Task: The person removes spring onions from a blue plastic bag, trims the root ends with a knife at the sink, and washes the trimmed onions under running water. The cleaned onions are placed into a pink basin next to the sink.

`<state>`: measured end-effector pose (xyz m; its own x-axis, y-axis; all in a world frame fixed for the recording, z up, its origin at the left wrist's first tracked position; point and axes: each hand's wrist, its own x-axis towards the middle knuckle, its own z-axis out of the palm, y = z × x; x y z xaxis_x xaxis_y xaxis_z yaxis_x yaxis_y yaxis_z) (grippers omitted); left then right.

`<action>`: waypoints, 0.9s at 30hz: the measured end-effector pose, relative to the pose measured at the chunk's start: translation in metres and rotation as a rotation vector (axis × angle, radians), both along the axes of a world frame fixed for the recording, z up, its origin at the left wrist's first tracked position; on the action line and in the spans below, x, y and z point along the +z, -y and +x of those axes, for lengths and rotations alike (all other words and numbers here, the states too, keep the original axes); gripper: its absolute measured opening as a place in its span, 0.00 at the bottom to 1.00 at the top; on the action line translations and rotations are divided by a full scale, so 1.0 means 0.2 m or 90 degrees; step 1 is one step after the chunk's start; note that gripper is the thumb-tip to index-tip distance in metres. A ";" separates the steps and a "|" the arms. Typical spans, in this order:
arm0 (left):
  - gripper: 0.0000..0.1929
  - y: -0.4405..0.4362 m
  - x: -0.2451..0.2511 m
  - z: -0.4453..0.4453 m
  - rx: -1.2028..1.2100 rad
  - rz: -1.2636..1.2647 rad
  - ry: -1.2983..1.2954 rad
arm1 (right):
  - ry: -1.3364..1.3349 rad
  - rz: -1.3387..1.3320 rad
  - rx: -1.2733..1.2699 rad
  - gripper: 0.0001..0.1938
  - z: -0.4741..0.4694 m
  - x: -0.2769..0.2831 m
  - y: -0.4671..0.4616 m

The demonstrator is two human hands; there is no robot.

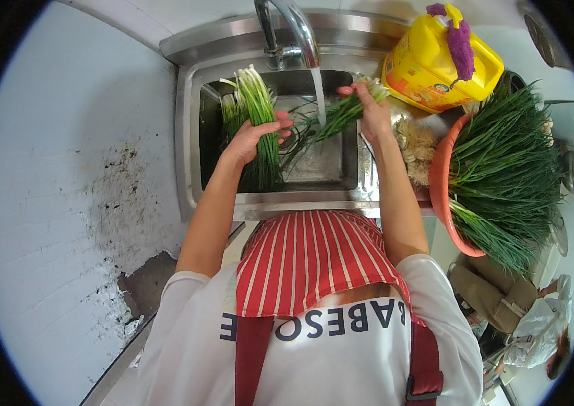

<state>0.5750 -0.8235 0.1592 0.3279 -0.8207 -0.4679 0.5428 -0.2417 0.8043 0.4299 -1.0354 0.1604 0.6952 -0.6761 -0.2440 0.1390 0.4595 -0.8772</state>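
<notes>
My left hand [250, 139] is closed around a thick bunch of green onions [257, 96], white ends towards the faucet and green tops hanging into the stainless steel sink [297, 198]. Behind it, more green onions [231, 109] lean in the basin's left corner. A smaller bunch [340, 112] is gripped near its pale ends by my right hand [374, 109], over the basin's right edge. Its green leaves slant down left beside the water stream [319, 91] from the chrome faucet [307, 40]. Loose leaves trail across the basin floor, partly hiding the drain.
At the right, an orange plastic bowl [452, 152] overflows with green onions [505, 167]. Trimmed roots [415, 155] lie between bowl and sink. A yellow jug [429, 63] with a purple cloth [461, 51] stands behind. The left wall [130, 188] is stained and peeling.
</notes>
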 end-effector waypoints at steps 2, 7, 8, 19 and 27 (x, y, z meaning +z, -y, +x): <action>0.23 0.00 -0.01 0.01 -0.029 -0.014 0.001 | -0.189 -0.205 -0.051 0.09 -0.02 0.01 0.00; 0.23 0.07 -0.04 -0.04 -0.151 -0.035 -0.070 | -0.127 -0.252 0.086 0.16 0.12 0.04 -0.21; 0.23 0.08 -0.03 -0.06 -0.167 -0.028 -0.082 | -0.071 -0.174 0.141 0.15 0.14 0.05 -0.23; 0.24 0.02 -0.02 -0.05 0.016 0.056 -0.033 | -0.134 0.003 0.197 0.12 0.03 -0.09 -0.17; 0.23 0.06 -0.04 -0.05 0.012 0.088 0.095 | -0.062 -0.014 0.155 0.14 0.08 -0.08 -0.22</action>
<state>0.5649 -0.8357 0.1521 0.4174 -0.7453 -0.5199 0.4252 -0.3455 0.8366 0.4460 -0.9906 0.1447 0.8116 -0.4981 -0.3052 -0.0593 0.4495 -0.8913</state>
